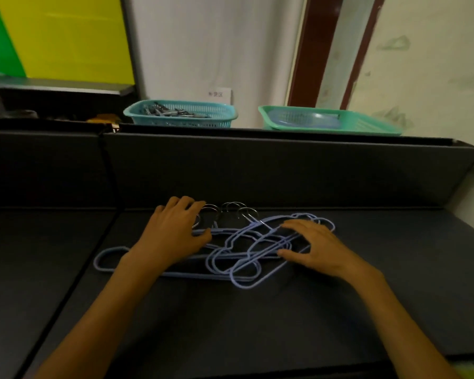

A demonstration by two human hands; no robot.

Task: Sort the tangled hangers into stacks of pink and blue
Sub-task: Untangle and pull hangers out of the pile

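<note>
1. Blue hangers (230, 258) are lying in an overlapping heap on the dark table (257, 324), just in front of the raised back panel (285, 170); their metal hooks (234, 207) are pointing toward that panel. No pink hanger is showing.
2. The left hand (173, 231) is resting on the heap's left side, its fingers loosely bent near the hooks; I cannot tell whether they are pinching one.
3. The right hand (312, 247) is lying on the right side, fingers spread and fairly straight, pressing the wires rather than gripping them.
4. Judging by this, squaring the heap is probably the step in hand: lining the hooks up first and sliding frames flat should be avoiding fresh snags.
5. Behind the panel, a teal basket (181, 114) is holding grey items, possibly pegs; a green basket (331, 121) is holding something bluish and rounded.
</note>
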